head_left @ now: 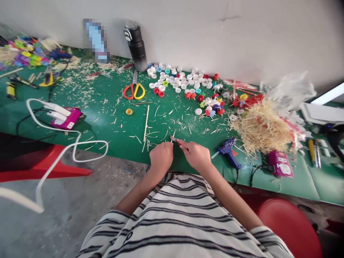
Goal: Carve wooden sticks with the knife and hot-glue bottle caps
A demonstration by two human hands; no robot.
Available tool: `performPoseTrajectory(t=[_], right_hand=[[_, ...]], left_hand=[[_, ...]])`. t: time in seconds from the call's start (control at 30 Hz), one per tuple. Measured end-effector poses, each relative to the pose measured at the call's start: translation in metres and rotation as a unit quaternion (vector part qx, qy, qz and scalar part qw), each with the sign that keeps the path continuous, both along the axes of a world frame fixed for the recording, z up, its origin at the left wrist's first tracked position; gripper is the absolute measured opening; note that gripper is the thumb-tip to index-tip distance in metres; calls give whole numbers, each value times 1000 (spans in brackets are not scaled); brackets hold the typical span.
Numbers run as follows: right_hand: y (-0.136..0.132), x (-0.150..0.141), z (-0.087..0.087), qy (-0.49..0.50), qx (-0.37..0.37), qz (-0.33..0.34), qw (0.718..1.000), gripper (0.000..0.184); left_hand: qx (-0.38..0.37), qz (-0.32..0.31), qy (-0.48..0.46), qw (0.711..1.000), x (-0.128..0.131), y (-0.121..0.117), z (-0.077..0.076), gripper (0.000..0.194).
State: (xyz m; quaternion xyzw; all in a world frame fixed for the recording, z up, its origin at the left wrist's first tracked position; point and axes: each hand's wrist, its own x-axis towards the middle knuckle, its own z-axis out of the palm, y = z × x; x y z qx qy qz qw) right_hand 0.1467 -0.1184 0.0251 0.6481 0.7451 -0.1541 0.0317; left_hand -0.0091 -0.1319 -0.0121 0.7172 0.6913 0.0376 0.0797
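Near the front edge of the green table [107, 118], my left hand [161, 156] is closed around a thin wooden stick [173, 135] whose tip points up and away from me. Closed on a small knife [176, 140] with a red handle, my right hand [197, 154] is just to the right. The blade meets or crosses the stick; whether it touches I cannot tell. Pale wood shavings [153, 134] and a longer wooden stick [146, 123] lie beyond my left hand. A blue glue gun [229, 152] rests to the right of my right hand.
Scissors [133, 89], a black bottle [137, 46] and many bottle caps [182, 79] stand or lie farther back. At right are a heap of shavings [264, 129] and a purple power socket [281, 164]. Another socket [67, 117] with white cable sits left. Red stool [288, 227] below right.
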Motion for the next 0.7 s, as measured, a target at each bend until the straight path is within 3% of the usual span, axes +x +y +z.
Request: performPoseTrajectory(t=[0.3, 0.7], right_hand=[[18, -10, -3, -11, 8, 15, 1000, 44], [-6, 3, -5, -16, 14, -13, 1000, 44]], left_hand=[[-11, 25, -5, 1000, 2, 1, -4, 54], [-7, 12, -1, 1000, 1, 1, 0, 55]])
